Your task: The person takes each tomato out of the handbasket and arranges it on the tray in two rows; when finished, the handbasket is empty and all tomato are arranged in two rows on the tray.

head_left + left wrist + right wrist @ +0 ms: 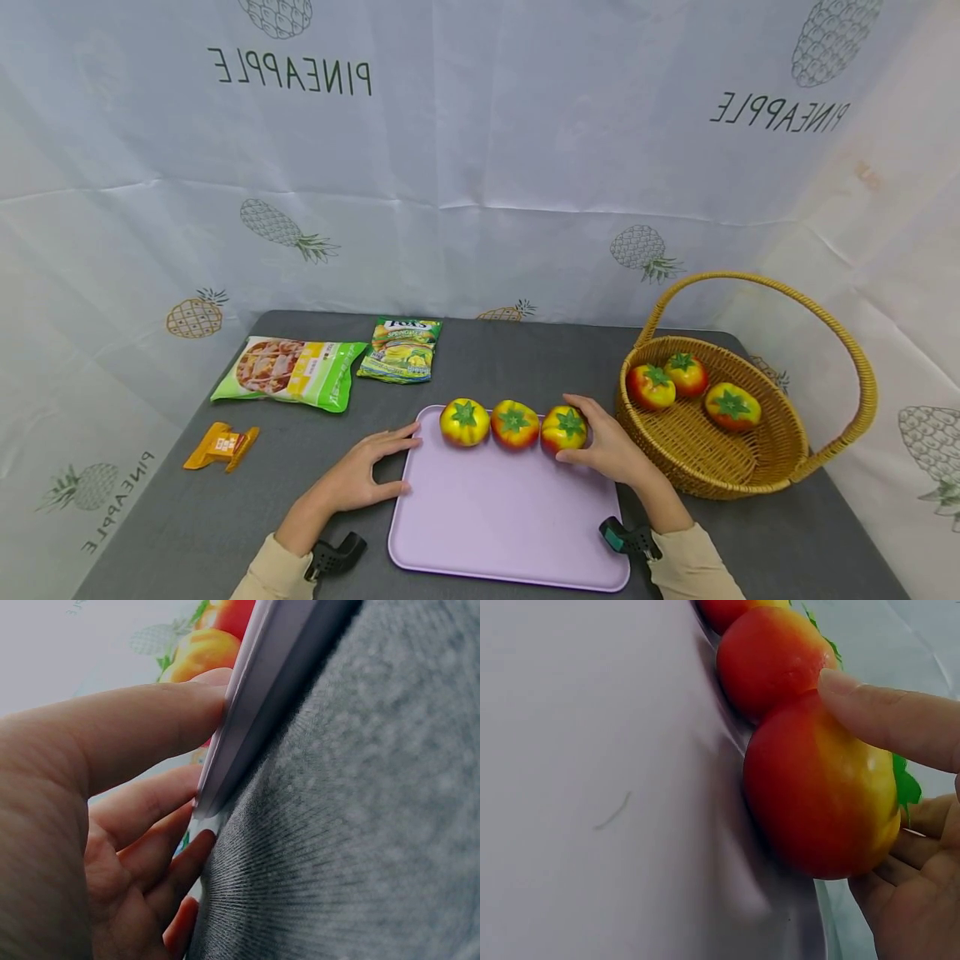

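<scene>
A lilac tray (502, 508) lies flat on the dark table. Along its far edge sit three red-and-yellow tomatoes with green tops: a left tomato (464, 422), a middle tomato (514, 425) and a right tomato (563, 429). My right hand (606, 443) holds the right tomato between thumb and fingers; the right wrist view shows this tomato (817, 795) at the tray's rim, against its neighbour (769, 664). At the tray's left edge, my left hand (360, 477) touches the rim (240, 712) with thumb and fingertips, its fingers fairly straight.
A wicker basket (720, 467) with a tall handle stands at the right, holding three more tomatoes (733, 407). At the back left lie a green food bag (288, 371) and a green-yellow packet (401, 351). An orange wrapped snack (221, 447) lies near the left edge.
</scene>
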### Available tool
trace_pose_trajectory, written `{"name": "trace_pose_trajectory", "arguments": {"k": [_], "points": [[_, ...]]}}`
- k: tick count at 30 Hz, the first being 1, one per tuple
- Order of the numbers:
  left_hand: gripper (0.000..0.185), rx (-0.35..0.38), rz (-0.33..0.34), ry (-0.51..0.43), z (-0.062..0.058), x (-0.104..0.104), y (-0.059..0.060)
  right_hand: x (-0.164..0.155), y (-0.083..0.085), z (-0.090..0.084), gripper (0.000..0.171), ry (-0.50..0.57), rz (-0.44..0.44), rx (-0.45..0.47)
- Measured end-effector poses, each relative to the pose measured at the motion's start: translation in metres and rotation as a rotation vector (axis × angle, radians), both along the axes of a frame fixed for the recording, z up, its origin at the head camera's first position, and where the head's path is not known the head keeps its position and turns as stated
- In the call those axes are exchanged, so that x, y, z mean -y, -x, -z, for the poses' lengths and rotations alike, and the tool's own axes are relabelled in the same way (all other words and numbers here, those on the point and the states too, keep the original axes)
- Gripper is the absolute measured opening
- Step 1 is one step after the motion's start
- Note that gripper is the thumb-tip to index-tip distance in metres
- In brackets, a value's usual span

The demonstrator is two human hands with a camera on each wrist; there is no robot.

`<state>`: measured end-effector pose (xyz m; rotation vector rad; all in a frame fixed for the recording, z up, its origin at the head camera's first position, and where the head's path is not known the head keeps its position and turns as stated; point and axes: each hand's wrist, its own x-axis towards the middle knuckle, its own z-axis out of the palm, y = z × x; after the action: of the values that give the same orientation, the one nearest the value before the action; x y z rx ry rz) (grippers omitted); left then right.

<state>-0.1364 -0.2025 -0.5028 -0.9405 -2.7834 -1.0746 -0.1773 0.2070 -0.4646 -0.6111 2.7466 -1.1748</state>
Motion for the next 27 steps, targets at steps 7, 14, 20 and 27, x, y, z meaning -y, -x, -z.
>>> {"name": "trace_pose_trajectory", "arguments": {"k": [7,14,20,27], "points": [[0.058,0.003,0.001,-0.004,-0.002,-0.001,0.0,-0.003,-0.003,-0.006,0.089,0.002,0.031,-0.003],[0.058,0.003,-0.004,-0.003,-0.002,0.0,-0.001,-0.012,-0.007,-0.02,0.082,0.021,0.028,-0.105],[0.058,0.002,-0.003,-0.007,-0.001,0.0,0.0,-0.027,-0.009,-0.041,0.073,0.07,0.077,-0.244],[0.058,0.006,0.001,-0.007,-0.001,-0.001,0.0,-0.054,-0.005,-0.056,0.071,0.058,0.204,-0.218]]}}
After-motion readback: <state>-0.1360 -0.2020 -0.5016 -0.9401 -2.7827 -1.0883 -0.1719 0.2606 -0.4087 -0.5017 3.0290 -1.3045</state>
